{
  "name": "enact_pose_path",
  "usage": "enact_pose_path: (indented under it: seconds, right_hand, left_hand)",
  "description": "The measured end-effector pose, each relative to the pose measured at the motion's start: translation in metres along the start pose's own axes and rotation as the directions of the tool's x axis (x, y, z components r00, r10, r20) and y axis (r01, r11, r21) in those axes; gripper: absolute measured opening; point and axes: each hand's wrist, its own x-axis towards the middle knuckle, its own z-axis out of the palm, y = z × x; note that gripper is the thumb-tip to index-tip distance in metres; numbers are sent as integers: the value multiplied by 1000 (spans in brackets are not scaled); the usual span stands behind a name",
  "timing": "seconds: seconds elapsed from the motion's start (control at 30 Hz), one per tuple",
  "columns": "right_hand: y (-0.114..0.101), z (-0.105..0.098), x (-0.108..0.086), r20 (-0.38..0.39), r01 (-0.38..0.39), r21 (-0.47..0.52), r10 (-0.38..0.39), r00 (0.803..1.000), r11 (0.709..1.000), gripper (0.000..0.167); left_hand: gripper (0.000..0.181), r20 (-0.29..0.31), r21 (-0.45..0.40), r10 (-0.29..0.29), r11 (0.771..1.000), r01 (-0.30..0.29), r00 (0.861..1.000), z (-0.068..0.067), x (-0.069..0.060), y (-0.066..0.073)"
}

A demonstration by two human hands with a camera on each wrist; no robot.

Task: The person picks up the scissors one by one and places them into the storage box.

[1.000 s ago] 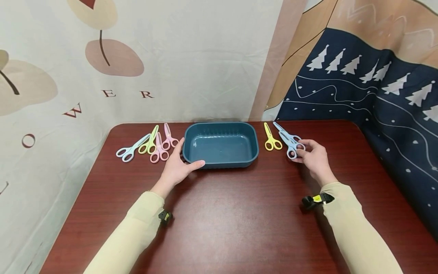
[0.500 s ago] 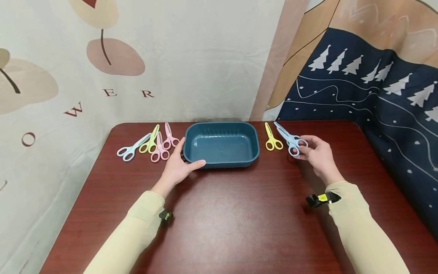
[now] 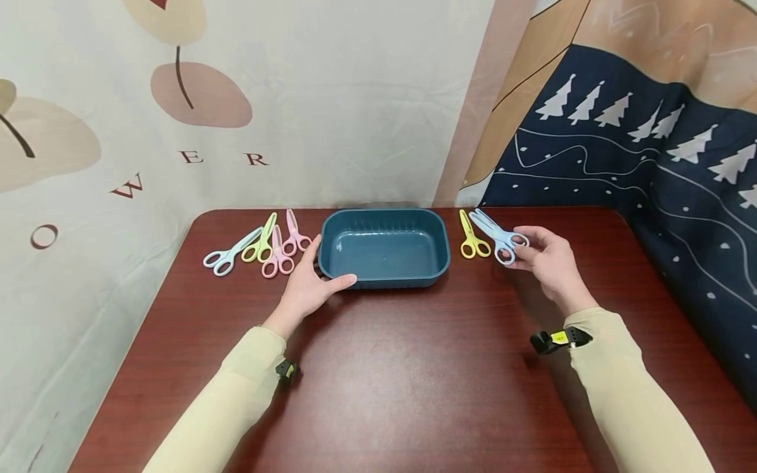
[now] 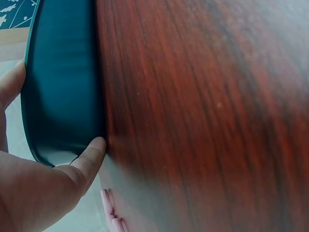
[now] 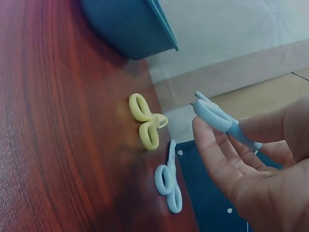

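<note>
My left hand (image 3: 304,289) rests at the left front corner of a dark teal plastic bin (image 3: 393,284). Its fingers are extended, with the thumb along the front rim and a finger at the left side; the left wrist view shows fingertips touching the bin wall (image 4: 65,82). On the right, my right hand (image 3: 550,263) pinches the handle end of light blue scissors (image 5: 235,131) between thumb and fingers, raised off the table. A second light blue pair of scissors (image 5: 173,181) lies below, mostly covered by the held pair in the head view. Yellow scissors (image 3: 468,236) lie between these and the bin.
Left of the bin lie light blue scissors (image 3: 233,253), yellow-green scissors (image 3: 262,244) and two pink pairs, one being the front pink scissors (image 3: 276,253). The reddish-brown table (image 3: 402,368) ends at the back against a printed cloth (image 3: 355,118).
My right hand has lifted the light blue scissors from the table and shifted slightly up and right, over the other blue pair. My left hand stays at the bin.
</note>
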Motion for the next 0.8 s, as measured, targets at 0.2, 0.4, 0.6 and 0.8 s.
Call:
enact_pose_path:
  seconds: [0.2,0.4,0.6,0.8]
  right_hand:
    - [-6,3,0,33,-9,26,8,999,1000,44]
    - [-13,7,0,50,-7,16,6,999,1000,46]
    - [-20,12,0,71,9,23,-10,997,1000,45]
    - [-24,17,-1,91,26,20,-28,995,999,45]
  left_hand:
    - [112,-2,-3,2,1000,-2,1000,0,-1,1]
    - [112,-4,-5,0,1000,0,1000,0,-1,0]
    - [113,-8,0,2,1000,-2,1000,0,-1,0]
    - [113,-1,1,-3,1000,3,1000,0,-1,-1]
